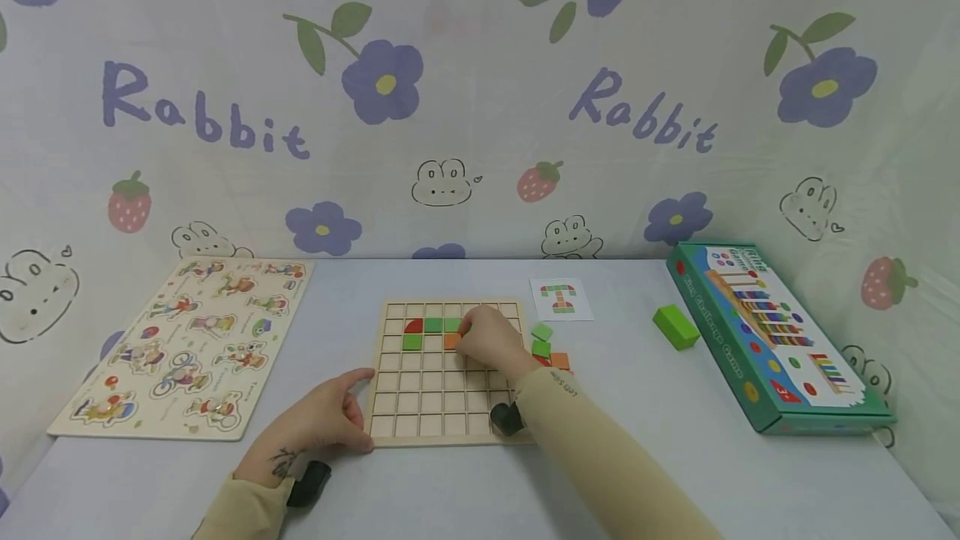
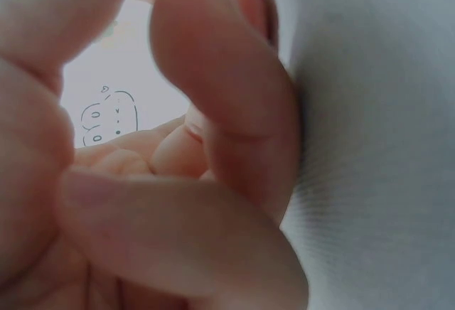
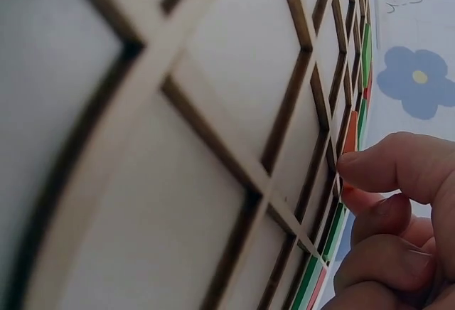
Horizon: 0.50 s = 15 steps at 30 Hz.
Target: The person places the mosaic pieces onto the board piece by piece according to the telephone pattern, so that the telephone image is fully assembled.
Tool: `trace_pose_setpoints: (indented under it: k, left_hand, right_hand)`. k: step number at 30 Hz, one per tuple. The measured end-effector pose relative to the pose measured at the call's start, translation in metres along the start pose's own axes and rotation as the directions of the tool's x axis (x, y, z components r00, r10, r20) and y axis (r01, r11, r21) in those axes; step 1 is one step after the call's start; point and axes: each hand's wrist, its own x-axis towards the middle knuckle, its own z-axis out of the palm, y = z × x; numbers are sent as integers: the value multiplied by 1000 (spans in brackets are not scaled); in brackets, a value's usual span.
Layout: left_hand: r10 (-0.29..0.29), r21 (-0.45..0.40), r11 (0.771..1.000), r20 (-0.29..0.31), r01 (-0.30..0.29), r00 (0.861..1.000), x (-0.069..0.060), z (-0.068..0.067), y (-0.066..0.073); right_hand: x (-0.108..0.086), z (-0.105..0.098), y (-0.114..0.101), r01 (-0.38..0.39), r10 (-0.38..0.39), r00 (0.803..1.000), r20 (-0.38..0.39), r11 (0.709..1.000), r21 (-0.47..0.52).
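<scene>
On the wooden grid board point(image 1: 377, 357) a red quarter piece point(image 1: 414, 327), green squares point(image 1: 432, 325) and an orange square point(image 1: 452, 342) lie in the upper cells. My right hand point(image 1: 491, 344) reaches over the board and pinches at the orange square, its fingertips covering part of it. In the right wrist view the thumb and a finger of this hand point(image 3: 398, 203) meet beside the orange piece point(image 3: 350, 134), other fingers curled. My left hand point(image 1: 318, 423) touches the board's left edge with index finger and thumb spread apart; up close, the left hand point(image 2: 213, 111) shows bent fingers.
Loose green point(image 1: 542, 348) and orange pieces point(image 1: 560, 361) lie right of the board, below a pattern card point(image 1: 562, 300). A green block point(image 1: 676, 327) and a green game box point(image 1: 780, 340) stand farther right. A picture puzzle board point(image 1: 191, 340) lies at the left.
</scene>
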Motion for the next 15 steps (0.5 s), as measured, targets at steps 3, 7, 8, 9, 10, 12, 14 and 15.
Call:
trace_pose_setpoints:
  k: [3,7,8,9,10,12,14,15]
  left_hand:
    - [0,-1,1000,-2,0,1000,0,0,0]
    - [-1,0,1000,-3,1,1000,0,0,-1]
    - [0,0,1000,-2,0,1000,0,0,-1]
    - [1,0,1000,-2,-1,1000,0,0,-1]
    - [3,1,1000,0,-3,1000,0,0,-2]
    - [6,2,1000,3,-6,1000,0,0,-2]
    - [6,1,1000,6,-6,1000,0,0,-2]
    - [6,0,1000,7,-6,1000,0,0,-2]
  right_hand:
    - [0,0,-2,-12,12,1000,-6,1000,-7]
    - [-1,0,-2,-11,11,1000,-10,1000,1]
    - [-1,0,-1,-6,6,1000,-12,1000,20]
    - [-2,-2,0,-1,2,1000,-12,999,51]
    - [-2,-4,2,10,-8,1000,-15,995,94]
    - [-3,-10,6,38,-35,999,-18,979,201]
    - [-4,-18,13,59,-58,998,-13,944,323]
    - [-5,-23,17,62,-65,998,-4,924,379]
